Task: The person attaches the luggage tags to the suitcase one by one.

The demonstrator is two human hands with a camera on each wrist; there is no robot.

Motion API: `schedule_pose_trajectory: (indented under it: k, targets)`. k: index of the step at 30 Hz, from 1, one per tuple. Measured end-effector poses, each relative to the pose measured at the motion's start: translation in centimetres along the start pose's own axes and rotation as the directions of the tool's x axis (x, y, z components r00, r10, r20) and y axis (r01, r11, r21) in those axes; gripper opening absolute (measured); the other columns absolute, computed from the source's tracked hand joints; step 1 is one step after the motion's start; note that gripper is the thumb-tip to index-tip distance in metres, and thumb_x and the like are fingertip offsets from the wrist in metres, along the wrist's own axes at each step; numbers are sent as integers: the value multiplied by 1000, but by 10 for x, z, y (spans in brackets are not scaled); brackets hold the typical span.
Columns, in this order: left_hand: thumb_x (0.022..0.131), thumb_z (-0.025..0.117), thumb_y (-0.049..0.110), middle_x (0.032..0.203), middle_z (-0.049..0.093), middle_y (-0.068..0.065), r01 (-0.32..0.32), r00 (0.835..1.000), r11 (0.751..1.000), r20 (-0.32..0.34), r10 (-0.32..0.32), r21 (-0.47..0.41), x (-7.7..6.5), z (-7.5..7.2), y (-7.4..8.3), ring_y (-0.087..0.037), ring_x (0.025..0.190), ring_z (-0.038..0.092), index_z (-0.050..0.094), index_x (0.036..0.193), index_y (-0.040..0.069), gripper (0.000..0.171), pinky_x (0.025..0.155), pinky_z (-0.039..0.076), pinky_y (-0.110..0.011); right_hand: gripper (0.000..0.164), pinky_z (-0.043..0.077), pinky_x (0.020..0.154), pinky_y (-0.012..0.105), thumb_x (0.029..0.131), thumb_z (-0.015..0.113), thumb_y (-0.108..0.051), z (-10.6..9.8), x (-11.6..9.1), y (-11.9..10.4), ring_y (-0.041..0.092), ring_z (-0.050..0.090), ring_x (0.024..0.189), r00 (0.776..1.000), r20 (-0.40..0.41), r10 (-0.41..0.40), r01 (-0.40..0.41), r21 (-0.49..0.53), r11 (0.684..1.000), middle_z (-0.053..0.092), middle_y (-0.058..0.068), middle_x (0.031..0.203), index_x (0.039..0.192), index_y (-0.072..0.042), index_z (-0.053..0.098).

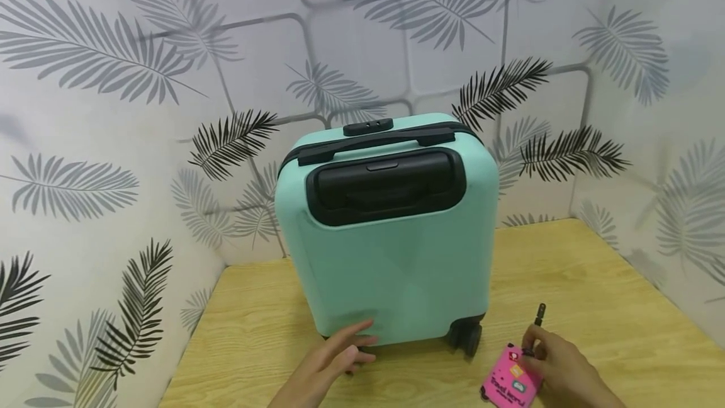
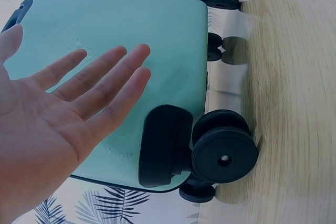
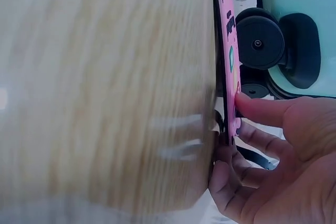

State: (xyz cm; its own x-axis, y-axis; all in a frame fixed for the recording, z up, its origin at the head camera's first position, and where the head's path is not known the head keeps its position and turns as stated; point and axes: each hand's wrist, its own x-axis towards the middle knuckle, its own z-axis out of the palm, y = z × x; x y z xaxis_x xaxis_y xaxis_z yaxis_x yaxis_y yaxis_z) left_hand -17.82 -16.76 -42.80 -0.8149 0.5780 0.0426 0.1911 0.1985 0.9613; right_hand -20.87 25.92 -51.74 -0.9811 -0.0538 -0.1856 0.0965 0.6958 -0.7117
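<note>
A mint-green suitcase [image 1: 396, 269] stands upright on its black wheels, its black carry handle and recessed pull handle on the near side. To its right, my right hand [image 1: 566, 367] pinches the strap end of a pink luggage tag [image 1: 506, 379] between thumb and fingers. The tag has small coloured patches and dark lettering; a black strap [image 1: 540, 315] sticks out past my fingers. In the right wrist view the tag [image 3: 232, 51] is seen edge-on, close to the tabletop. My left hand [image 2: 68, 98] is spread with straight fingers before the suitcase's lower face, holding nothing.
The wood-grain table [image 1: 243, 332] carries everything. Behind and at both sides rise walls [image 1: 102, 131] with a leaf pattern. A black wheel [image 1: 469, 337] of the suitcase stands between its body and the tag. A combination lock [image 1: 368, 126] sits on the suitcase's top.
</note>
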Motion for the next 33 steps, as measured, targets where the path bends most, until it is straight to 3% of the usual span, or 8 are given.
schedule_pose_trajectory:
  k: [7, 12, 18, 27, 33]
  targets:
    - [115, 37, 33, 152, 53, -21, 44, 999, 999, 10, -44, -31, 6, 4, 1, -25, 128, 65, 37, 162, 14, 50, 99, 52, -30, 7, 38, 62, 30, 105, 59, -9, 1, -9, -2, 19, 50, 71, 995, -50, -90, 93, 59, 994, 56, 3, 77, 107, -10, 52]
    - [115, 37, 33, 151, 53, -22, 38, 999, 997, 32, -36, -65, 10, 10, 1, -35, 131, 61, 37, 161, 12, 51, 106, 50, -33, 7, 42, 63, 30, 104, 58, -3, 3, -13, -2, 19, 53, 74, 993, -81, -84, 91, 86, 992, 60, 4, 81, 108, -7, 52]
    - [115, 38, 33, 148, 58, -15, 21, 999, 999, 32, -20, -36, 13, 16, 1, -32, 128, 64, 40, 160, 13, 50, 100, 50, -24, 8, 51, 68, 30, 104, 57, 0, 3, -17, -7, 18, 64, 85, 990, -110, -91, 107, 151, 983, 70, 7, 97, 108, -5, 52]
    - [114, 39, 39, 146, 60, -9, 55, 997, 998, 47, -54, -29, 21, 24, 6, -29, 128, 64, 42, 159, 19, 50, 99, 51, -29, 15, 51, 70, 29, 105, 54, -1, 1, -23, -21, 17, 61, 86, 987, -149, -65, 91, 170, 981, 67, 6, 101, 119, -1, 61]
    - [113, 42, 39, 145, 61, -8, 55, 997, 997, 52, -52, -50, 28, 28, 9, -28, 127, 64, 44, 158, 19, 49, 105, 50, -39, 16, 55, 82, 35, 106, 56, -5, -6, -30, -32, 20, 68, 100, 983, -164, -80, 109, 173, 979, 71, 5, 107, 120, -3, 65]
